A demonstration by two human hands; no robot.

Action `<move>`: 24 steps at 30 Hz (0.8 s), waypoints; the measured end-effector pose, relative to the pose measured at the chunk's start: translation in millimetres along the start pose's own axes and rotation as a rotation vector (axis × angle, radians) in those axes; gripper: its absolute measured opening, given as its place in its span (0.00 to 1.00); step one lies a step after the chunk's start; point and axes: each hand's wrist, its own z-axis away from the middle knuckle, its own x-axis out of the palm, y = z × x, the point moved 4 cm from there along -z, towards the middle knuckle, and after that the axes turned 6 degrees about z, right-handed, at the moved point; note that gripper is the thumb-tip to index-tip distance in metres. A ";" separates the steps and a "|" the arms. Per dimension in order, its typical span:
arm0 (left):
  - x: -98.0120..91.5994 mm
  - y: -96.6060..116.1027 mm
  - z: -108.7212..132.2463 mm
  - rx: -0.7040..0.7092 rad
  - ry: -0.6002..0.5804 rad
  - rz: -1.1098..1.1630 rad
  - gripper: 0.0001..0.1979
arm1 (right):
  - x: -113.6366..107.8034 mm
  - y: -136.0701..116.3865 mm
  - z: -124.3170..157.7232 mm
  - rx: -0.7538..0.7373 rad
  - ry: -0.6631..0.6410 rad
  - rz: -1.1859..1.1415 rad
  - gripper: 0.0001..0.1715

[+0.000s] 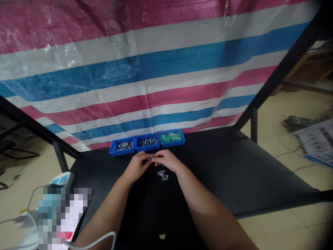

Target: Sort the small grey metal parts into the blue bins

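Note:
My left hand (137,165) and my right hand (165,159) meet over the black table, just in front of the blue bins. Both are closed, fingertips pinched together around a small metallic piece (151,158); its exact kind is too small to make out. Close below the right hand lies a little group of small silvery screw-like parts (161,174) with grey pieces among them. Behind the hands stand a left blue bin (112,152) of metal parts, a middle blue bin (145,148) of small metal fasteners, and a right blue bin (182,141) with green-and-white packets.
A striped plastic sheet (145,76) hangs behind the black table (218,166), between dark frame posts. On the left edge are a white power strip (68,177), cables and a pixelated object (70,215). A small yellowish scrap (162,236) lies near the front.

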 end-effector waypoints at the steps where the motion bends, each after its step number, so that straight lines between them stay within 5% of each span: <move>1: 0.8 0.8 1.1 0.001 -0.021 0.001 0.14 | 1.1 1.2 -0.2 0.009 -0.012 0.000 0.21; 7: -17.3 -11.3 3.5 -0.028 0.085 -0.069 0.10 | -4.8 4.4 -4.3 -0.025 0.049 0.017 0.20; 12: -80.4 -43.2 -3.9 -0.106 0.376 -0.381 0.12 | -19.8 4.1 -8.7 -0.125 0.243 0.268 0.13; 17: -125.8 -69.3 -10.4 -0.280 0.384 -0.551 0.14 | -28.1 3.8 -9.0 -0.165 0.339 0.331 0.09; 20: -131.9 -71.1 -7.9 -0.286 0.404 -0.515 0.15 | -36.7 2.4 -8.3 -0.179 0.392 0.344 0.09; 24: -117.0 -64.5 -4.2 -0.269 0.377 -0.439 0.13 | -51.4 3.7 -8.0 -0.161 0.460 0.331 0.09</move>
